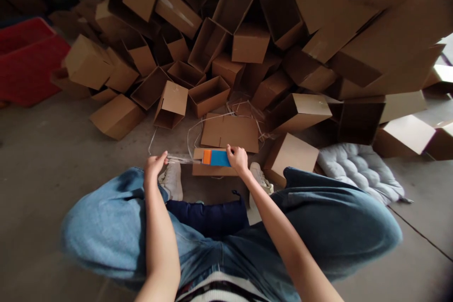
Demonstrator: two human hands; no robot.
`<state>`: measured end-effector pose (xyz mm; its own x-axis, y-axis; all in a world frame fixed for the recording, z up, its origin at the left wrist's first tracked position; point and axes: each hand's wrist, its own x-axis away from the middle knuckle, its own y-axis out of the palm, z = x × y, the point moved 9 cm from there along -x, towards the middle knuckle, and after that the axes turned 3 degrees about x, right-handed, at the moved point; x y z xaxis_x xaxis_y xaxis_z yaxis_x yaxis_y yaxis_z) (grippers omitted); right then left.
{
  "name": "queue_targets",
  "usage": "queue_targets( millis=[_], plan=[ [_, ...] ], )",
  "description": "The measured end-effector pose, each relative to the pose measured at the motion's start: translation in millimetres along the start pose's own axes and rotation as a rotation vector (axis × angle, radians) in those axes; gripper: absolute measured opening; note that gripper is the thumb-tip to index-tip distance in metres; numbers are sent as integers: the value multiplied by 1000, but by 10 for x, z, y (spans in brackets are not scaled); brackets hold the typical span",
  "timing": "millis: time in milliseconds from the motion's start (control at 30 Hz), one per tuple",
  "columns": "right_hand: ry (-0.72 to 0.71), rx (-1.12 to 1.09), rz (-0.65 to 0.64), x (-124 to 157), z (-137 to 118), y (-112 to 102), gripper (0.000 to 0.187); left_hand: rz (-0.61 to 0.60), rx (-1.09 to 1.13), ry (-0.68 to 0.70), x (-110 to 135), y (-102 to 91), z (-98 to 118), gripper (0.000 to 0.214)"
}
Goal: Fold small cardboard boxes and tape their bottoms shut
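My right hand (238, 158) is closed round the end of a blue and orange tape dispenser (220, 158). From its orange end a strip of clear tape (182, 158) runs left to my left hand (155, 165), whose fingers pinch the tape's end. Under the dispenser, between my shoes, lies a small cardboard box (201, 170), partly covered by the tool. Just beyond it is a flattened cardboard piece (230, 132) with a slit in it. The roll inside the dispenser is hidden.
A heap of open cardboard boxes (208, 96) fills the far side. Loose white strapping (193, 127) lies on the floor before it. At right is a grey tufted cushion (359, 172), at far left a red bin (31, 66). A dark blue cushion (208, 217) sits between my legs.
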<state>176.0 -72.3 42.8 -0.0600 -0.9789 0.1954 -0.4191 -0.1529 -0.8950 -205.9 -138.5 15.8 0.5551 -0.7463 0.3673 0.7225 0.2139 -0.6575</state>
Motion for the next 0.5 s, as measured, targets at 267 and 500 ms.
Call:
queue_targets(
  millis=[267, 500],
  plan=[
    [2, -115, 56, -67, 222, 168, 50, -52, -34, -64, -18, 120, -69, 35],
    [21, -188, 70, -120, 420, 215, 50, -160, -45, -14, -23, 299, -59, 37]
  ],
)
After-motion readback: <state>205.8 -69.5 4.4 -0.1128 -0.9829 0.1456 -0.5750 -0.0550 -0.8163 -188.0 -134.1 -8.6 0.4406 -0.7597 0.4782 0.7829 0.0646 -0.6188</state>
